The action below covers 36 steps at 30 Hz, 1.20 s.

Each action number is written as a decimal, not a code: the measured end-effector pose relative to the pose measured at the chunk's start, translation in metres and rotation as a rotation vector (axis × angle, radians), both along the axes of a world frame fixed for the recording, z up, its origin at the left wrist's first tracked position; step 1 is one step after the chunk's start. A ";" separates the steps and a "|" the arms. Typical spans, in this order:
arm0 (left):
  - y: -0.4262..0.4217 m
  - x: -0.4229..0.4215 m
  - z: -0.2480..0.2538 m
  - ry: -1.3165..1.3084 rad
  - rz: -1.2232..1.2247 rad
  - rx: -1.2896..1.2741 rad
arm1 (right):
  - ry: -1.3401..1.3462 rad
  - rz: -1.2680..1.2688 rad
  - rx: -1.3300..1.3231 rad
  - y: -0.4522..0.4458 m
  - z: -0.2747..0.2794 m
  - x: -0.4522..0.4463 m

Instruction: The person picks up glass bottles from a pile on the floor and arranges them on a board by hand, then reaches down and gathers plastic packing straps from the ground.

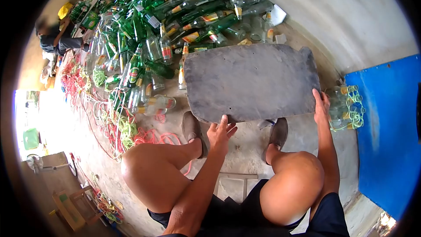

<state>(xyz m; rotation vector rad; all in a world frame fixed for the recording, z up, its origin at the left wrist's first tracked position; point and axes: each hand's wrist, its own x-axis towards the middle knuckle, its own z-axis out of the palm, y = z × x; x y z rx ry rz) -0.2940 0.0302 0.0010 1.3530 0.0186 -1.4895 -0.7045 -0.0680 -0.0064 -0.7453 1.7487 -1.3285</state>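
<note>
A dark, worn board (250, 83) with rounded corners lies in front of my knees, above the floor. My right hand (321, 105) grips its right edge, with a fingertip over the top face and other fingers beside the rim. At the near edge, my left hand (221, 134) has one digit touching the board, while its other fingers are apart just below the rim. What supports the board is mostly hidden. Beyond its right end stands a bundle of clear bottles (340, 107) wrapped in light-green cord.
A large heap of green and clear bottles (149, 30) fills the far left. Red and green cords (125, 131) tangle on the floor nearby. A blue panel (386, 136) leans at the right. Another person (57, 39) sits at the upper left; a wooden stool (72, 208) is lower left.
</note>
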 end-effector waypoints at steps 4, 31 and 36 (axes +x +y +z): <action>-0.001 0.006 -0.001 0.036 0.041 -0.034 | -0.026 -0.002 -0.003 0.004 -0.012 -0.003; -0.041 0.061 0.020 -0.137 -0.151 0.033 | -0.030 -0.090 0.119 0.052 -0.020 0.023; -0.035 0.073 0.021 -0.373 0.068 0.149 | 0.018 0.054 0.300 0.057 0.015 0.034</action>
